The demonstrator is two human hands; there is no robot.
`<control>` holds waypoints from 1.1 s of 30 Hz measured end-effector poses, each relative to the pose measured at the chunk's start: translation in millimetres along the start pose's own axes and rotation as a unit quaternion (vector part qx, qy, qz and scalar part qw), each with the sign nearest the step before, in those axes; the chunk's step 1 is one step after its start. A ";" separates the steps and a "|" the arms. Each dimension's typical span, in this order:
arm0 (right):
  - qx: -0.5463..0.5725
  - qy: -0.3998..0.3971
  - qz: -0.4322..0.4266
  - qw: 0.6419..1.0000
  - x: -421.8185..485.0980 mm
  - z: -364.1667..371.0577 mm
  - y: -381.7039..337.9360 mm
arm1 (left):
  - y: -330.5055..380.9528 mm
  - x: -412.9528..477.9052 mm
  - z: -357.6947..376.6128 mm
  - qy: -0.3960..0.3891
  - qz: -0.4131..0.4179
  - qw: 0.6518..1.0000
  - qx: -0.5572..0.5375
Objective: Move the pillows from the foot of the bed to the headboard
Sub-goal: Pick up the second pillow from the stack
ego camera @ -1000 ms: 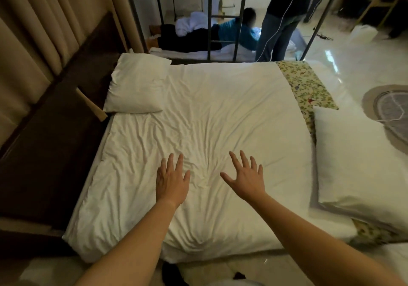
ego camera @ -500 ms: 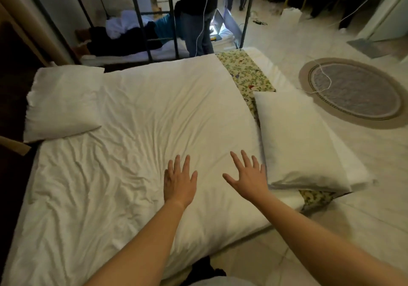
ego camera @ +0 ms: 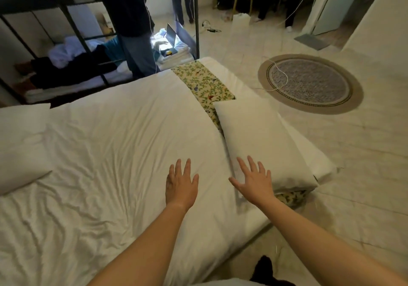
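A white pillow (ego camera: 262, 140) lies at the foot of the bed on the right, over a floral runner (ego camera: 204, 84). Another white pillow (ego camera: 21, 144) lies at the left edge, on the headboard side. The bed (ego camera: 114, 131) is covered with a wrinkled white sheet. My left hand (ego camera: 181, 184) hovers open over the sheet, fingers spread. Beside it, my right hand (ego camera: 254, 180) is open too, its fingers at the near left edge of the right pillow. Neither hand holds anything.
A black metal bunk frame (ego camera: 196, 20) stands beyond the bed, with a person standing (ego camera: 132, 20) and another lying by a laptop (ego camera: 171, 37). A round rug (ego camera: 309, 83) with a white cable lies on the tiled floor to the right.
The view has swung right, so the foot pillow now sits near the middle and the headboard has left the frame. Both hands have travelled right toward that pillow, still open.
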State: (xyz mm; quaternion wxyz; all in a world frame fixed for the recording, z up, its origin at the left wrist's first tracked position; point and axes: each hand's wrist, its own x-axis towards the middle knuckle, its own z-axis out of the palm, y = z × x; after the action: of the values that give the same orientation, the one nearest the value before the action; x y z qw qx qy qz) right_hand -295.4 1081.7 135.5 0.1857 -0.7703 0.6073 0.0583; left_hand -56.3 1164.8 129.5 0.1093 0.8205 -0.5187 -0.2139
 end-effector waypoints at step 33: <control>0.042 -0.019 0.002 0.999 234.8 -101.3 244.9 | 277.2 194.9 109.8 -0.040 -0.040 0.998 -0.019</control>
State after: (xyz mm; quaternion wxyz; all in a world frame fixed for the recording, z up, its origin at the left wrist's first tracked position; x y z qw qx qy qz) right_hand -483.5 783.5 102.3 0.2298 -0.7591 0.6072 0.0480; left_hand -258.0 873.0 97.3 0.0956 0.8292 -0.4853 -0.2603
